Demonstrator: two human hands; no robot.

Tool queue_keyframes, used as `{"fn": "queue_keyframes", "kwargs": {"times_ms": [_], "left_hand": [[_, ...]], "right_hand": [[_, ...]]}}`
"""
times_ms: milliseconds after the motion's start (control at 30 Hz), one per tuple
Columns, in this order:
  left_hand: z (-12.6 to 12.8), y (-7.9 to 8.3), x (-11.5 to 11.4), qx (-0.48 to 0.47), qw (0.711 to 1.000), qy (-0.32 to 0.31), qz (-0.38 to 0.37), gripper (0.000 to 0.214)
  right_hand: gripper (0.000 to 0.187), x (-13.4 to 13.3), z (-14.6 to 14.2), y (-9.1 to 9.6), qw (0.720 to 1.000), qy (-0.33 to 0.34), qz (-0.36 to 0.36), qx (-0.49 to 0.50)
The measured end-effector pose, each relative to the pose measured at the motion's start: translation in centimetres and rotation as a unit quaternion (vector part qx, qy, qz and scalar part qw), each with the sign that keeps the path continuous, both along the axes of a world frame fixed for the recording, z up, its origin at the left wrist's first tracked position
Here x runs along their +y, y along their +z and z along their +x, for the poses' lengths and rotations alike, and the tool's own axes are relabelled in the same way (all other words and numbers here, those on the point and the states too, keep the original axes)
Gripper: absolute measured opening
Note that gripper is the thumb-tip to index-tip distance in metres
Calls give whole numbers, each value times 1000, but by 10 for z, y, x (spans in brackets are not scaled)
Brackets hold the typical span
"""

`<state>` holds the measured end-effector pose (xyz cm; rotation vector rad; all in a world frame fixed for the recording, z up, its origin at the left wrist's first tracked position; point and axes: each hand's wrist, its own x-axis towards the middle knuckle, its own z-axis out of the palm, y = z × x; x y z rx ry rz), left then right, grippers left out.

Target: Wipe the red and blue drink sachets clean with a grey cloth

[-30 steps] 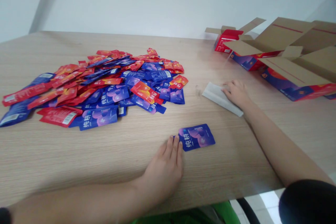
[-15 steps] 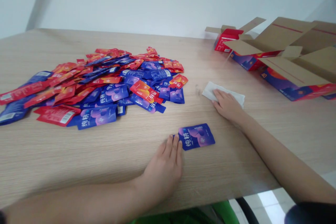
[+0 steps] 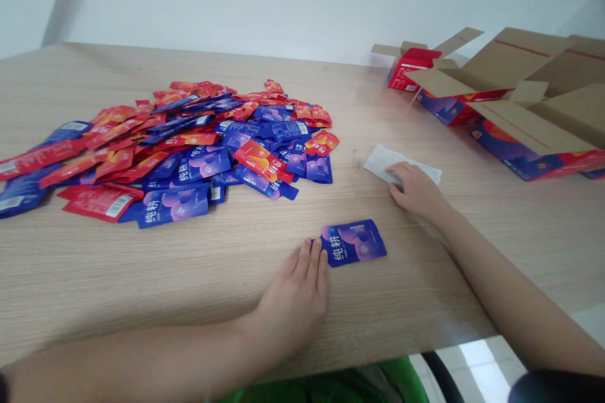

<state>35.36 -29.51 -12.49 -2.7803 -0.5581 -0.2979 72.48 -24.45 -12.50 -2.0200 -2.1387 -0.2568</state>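
A blue-and-purple spouted pouch lies flat on the table near its front edge. My left hand has its fingers together on the pouch's narrow end, covering that end; its thumb is hidden. Farther right, a folded white tissue lies on the table. My right hand rests its bent fingertips on the tissue, the thumb set apart at the near edge. Beyond my left hand spreads a heap of red and blue pouches.
Open cardboard boxes with printed sides stand at the right. A smaller red box with raised flaps is behind them. The wooden table ends at a pale wall; a green chair shows below its front edge.
My right fingers have bent on the tissue, and the thumb has drawn toward its near edge. My left hand and the single pouch stay put; the view has shifted slightly.
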Motion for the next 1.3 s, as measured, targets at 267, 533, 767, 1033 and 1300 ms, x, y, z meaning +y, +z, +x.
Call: {"fn": "queue_keyframes", "kwargs": {"times_ms": [267, 533, 767, 1033, 1300], "left_hand": [[2, 0, -1, -5, 1000, 5, 7, 48], [2, 1, 0, 15, 1000, 4, 5, 47], [4, -1, 0, 14, 1000, 8, 6, 48], [3, 1, 0, 5, 1000, 1, 10, 48], [3, 1, 0, 12, 1000, -6, 17, 46]], "right_hand": [[62, -3, 15, 4, 1000, -25, -15, 7], [43, -4, 3, 10, 996, -77, 40, 20], [43, -16, -14, 27, 984, -124, 100, 73], [29, -38, -76, 38, 983, -10, 80, 164], [31, -70, -98, 22, 961, 163, -59, 213]]}}
